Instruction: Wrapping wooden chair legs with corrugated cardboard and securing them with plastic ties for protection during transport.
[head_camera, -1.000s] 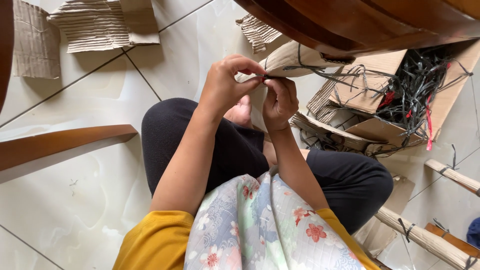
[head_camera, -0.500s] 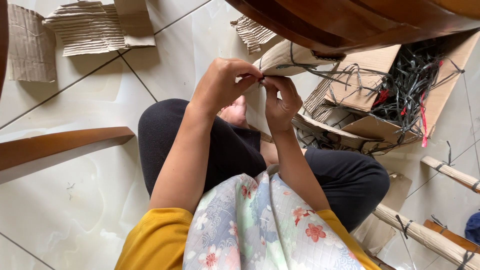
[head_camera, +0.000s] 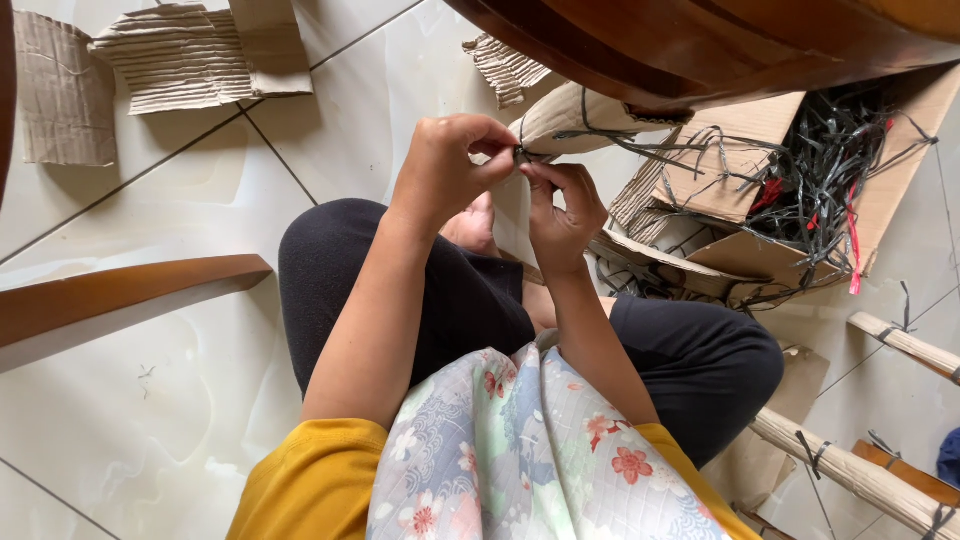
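Note:
I sit cross-legged on a tiled floor. My left hand (head_camera: 448, 165) and my right hand (head_camera: 562, 212) meet at a wooden furniture leg wrapped in brown paper (head_camera: 565, 115). Both hands pinch a thin dark plastic tie (head_camera: 520, 153) on the wrapping, thumbs and fingertips closed on it. Loose ends of the dark ties trail right from the wrapped leg. The paper hangs down between my hands.
A dark wooden furniture piece (head_camera: 720, 45) spans the top right. A torn cardboard box (head_camera: 790, 190) holds a tangle of cut dark and red ties. Cardboard scraps (head_camera: 170, 60) lie top left, a curved wooden part (head_camera: 110, 300) at left, wrapped legs (head_camera: 860, 470) at bottom right.
Both hands have stayed at the tie on the wrapped leg, shifting only slightly; the view has drifted a little.

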